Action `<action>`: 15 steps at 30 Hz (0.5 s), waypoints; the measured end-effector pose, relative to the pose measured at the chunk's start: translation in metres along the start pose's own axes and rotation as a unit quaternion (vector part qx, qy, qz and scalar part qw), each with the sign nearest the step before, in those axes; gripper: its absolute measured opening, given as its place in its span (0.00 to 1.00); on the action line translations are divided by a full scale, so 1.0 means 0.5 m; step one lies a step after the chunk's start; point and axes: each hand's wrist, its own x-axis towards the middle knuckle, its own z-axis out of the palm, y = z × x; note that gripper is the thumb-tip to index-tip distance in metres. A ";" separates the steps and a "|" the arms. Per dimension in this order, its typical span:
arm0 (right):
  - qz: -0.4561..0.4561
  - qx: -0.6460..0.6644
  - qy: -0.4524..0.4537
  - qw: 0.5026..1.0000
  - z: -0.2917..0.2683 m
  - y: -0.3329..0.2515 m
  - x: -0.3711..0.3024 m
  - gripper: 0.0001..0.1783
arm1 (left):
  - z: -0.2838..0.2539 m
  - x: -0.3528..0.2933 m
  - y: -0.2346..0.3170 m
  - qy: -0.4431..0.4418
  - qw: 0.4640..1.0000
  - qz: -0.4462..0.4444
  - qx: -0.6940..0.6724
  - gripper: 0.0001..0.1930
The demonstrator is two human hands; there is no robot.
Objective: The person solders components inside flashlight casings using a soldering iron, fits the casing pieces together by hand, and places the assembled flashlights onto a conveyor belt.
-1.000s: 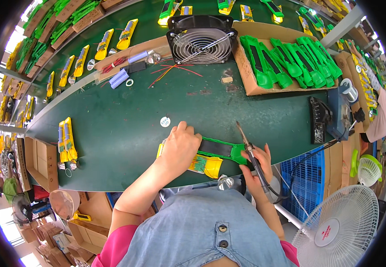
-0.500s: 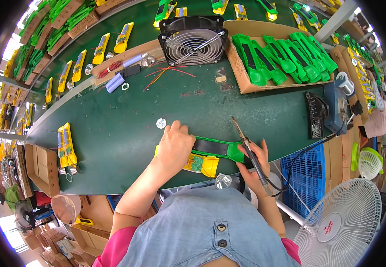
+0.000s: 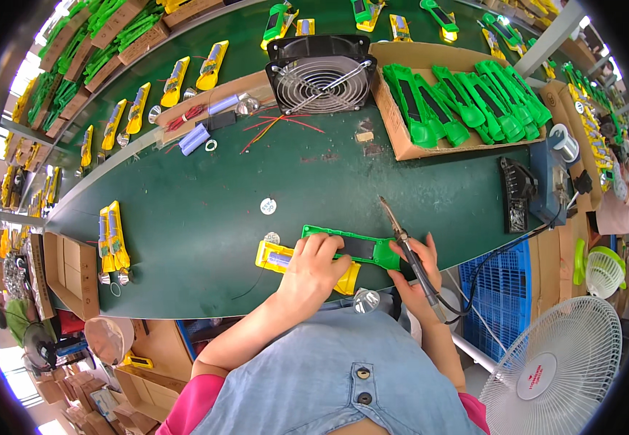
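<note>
My right hand (image 3: 423, 279) is closed around a soldering iron (image 3: 403, 238), its tip pointing up and away over the table. That hand's fingers also touch the right end of a green plastic shell (image 3: 385, 254) with a dark strip along it. Beside the shell, on the near side, lies a yellow lamp housing (image 3: 267, 255) with a purple battery cell in it and a thin dark wire trailing left. My left hand (image 3: 313, 272) covers the housing's middle, fingers bent and together at the shell; what they pinch is hidden. A reflector cup (image 3: 366, 300) sits at the table's near edge.
A boxed fan (image 3: 320, 80) stands at the back, beside a carton (image 3: 430, 151) of green shells. Soldering station (image 3: 546, 181) and solder spool (image 3: 564, 143) are at right. Left are yellow housings (image 3: 113, 239) and an open carton (image 3: 71, 272). A round white label (image 3: 268, 206) lies ahead.
My left hand has moved right and nearer, from the green shell's left end to its middle, uncovering the yellow housing's left end and battery. My right hand still holds the soldering iron.
</note>
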 end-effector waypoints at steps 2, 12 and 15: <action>-0.007 0.010 0.011 1.000 0.005 0.003 0.000 0.24 | 0.007 -0.003 -0.013 0.027 0.999 0.005 -0.030 0.10; -0.124 0.039 -0.041 0.991 0.034 -0.004 0.063 0.32 | 0.034 0.015 -0.020 0.056 0.994 -0.086 -0.028 0.05; -0.162 0.010 0.000 0.987 0.009 -0.004 0.060 0.25 | 0.030 0.020 -0.028 0.020 0.992 -0.127 -0.009 0.03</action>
